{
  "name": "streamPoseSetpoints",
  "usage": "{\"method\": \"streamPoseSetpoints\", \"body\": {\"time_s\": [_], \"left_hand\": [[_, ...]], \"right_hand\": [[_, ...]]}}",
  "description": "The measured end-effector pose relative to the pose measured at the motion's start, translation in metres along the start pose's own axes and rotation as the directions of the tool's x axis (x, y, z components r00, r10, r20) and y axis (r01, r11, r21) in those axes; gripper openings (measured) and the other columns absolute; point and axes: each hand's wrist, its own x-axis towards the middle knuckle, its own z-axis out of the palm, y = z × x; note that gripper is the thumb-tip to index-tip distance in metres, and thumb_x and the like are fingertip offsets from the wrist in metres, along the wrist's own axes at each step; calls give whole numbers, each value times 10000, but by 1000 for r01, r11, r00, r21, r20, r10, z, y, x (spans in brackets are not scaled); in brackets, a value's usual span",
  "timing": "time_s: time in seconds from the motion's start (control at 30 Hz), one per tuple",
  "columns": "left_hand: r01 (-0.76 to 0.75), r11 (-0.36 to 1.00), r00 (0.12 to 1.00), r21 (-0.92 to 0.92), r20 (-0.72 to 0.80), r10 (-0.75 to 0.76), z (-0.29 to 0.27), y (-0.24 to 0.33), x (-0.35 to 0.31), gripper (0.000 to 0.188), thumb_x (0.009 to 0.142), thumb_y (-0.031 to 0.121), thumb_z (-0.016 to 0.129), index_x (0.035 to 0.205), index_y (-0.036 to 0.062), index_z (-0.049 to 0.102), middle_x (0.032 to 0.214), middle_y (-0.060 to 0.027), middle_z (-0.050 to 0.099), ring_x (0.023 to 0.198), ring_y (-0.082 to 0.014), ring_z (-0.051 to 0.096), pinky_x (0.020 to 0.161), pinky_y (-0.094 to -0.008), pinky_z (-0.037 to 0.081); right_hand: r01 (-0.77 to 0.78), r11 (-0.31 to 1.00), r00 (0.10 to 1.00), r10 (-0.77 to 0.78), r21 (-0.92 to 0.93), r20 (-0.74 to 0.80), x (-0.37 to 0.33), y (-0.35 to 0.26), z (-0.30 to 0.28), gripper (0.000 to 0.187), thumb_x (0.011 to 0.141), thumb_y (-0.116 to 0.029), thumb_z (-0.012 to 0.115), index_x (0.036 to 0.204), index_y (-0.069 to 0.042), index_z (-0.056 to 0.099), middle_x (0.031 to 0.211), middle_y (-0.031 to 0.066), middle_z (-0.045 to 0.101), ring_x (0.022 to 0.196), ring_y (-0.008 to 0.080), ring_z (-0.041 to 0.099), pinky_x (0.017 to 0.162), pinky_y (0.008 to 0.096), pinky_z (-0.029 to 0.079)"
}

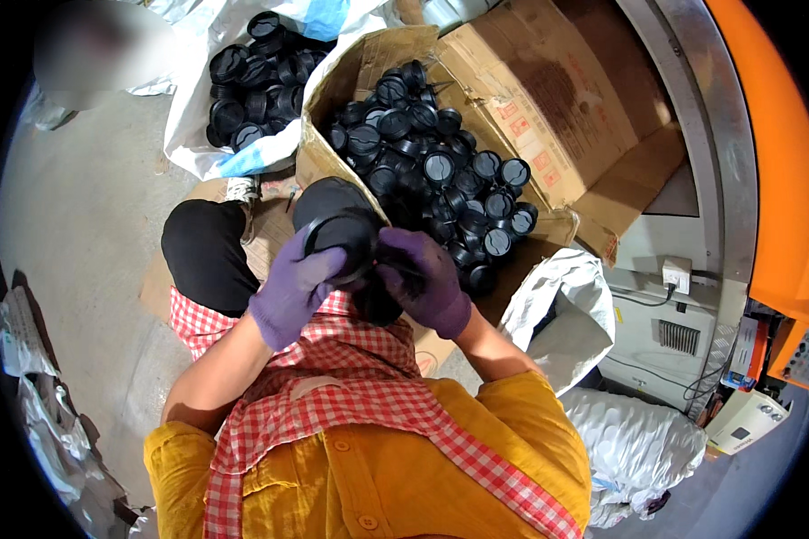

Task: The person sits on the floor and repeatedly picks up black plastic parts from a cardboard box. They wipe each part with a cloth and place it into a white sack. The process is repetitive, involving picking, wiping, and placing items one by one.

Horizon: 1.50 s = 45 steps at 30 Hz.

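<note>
Obs. from remote station, head view, one moment.

Left hand [294,289], purple glove: grip wrapped round the lower-left rim of a round black cap [340,238], fingers curled over its edge, thumb side under. I read this as a steadying hold; the cap's flat face is tilted up toward the camera, so it can be looked at.

Right hand [425,280], purple glove too: fingers folded over a smaller dark piece [395,269] just right of the cap, touching or nearly touching it. Grip looks pressed together on that piece, but the piece is mostly hidden; can't tell its shape.

Cap location: held in the air at chest height, above the lap, between both hands, just in front of the near wall of the cardboard box [333,99].

Box is open, flaps out, tipped toward the person, and heaped w/ like black caps [440,166]. Judgement: placed within arm's reach for quick picking. A white sack [189,108] behind-left holds more caps [256,72], well apart from the hands. Second white bag [566,310] sits to the right, beside the box, contents not visible.

Person seated on concrete floor [90,207], checked apron [351,395] over yellow top, knee [208,251] bent left.
</note>
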Motion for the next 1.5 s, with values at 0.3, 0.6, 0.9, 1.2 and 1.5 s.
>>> {"method": "streamPoseSetpoints", "body": {"time_s": [0.3, 0.6, 0.9, 1.2, 1.5], "left_hand": [[-286, 822, 955, 493, 77, 286, -3, -14, -49, 453, 932, 320, 494, 1234, -14, 454, 1158, -113, 536, 1031, -188, 548, 896, -290, 435], [107, 786, 949, 609, 173, -263, -30, 4, -46, 421, 770, 137, 659, 1166, 45, 549, 1028, -62, 622, 931, -148, 587, 830, -304, 480], [-894, 25, 438, 447, 863, 251, -12, 55, -58, 267, 814, 120, 573, 1061, 19, 596, 963, -105, 638, 847, -211, 640, 750, -326, 526], [-34, 959, 997, 280, -54, 51, -5, 21, -34, 497, 840, 274, 570, 1244, -3, 490, 1113, -86, 584, 1031, -177, 545, 912, -296, 424], [-358, 735, 902, 575, 11, 431, 22, -16, 7, 522, 701, 33, 610, 1206, 141, 537, 1012, -121, 561, 933, -294, 560, 805, -372, 471]], "right_hand": [[-155, 973, 985, 139, 169, 101, -15, -26, 19, 200, 755, 39, 640, 923, -24, 553, 886, 111, 593, 780, 236, 618, 704, 273, 493], [151, 971, 867, -219, 184, 448, -26, -16, 7, 105, 817, -51, 636, 827, -60, 532, 794, 48, 569, 740, 70, 549, 609, 278, 442], [-833, 533, 172, -12, 152, 985, -17, -16, -46, 136, 775, -58, 689, 821, -47, 562, 741, -9, 576, 668, 80, 538, 597, 253, 444], [-387, 694, 904, 414, 606, 103, -23, 5, -6, 147, 792, 38, 571, 756, -54, 462, 818, 108, 607, 758, 203, 587, 688, 321, 470], [-6, 961, 911, 119, 277, -394, 23, 12, 16, 149, 805, 44, 606, 822, -48, 491, 826, 53, 560, 755, 132, 548, 701, 255, 454]]}}
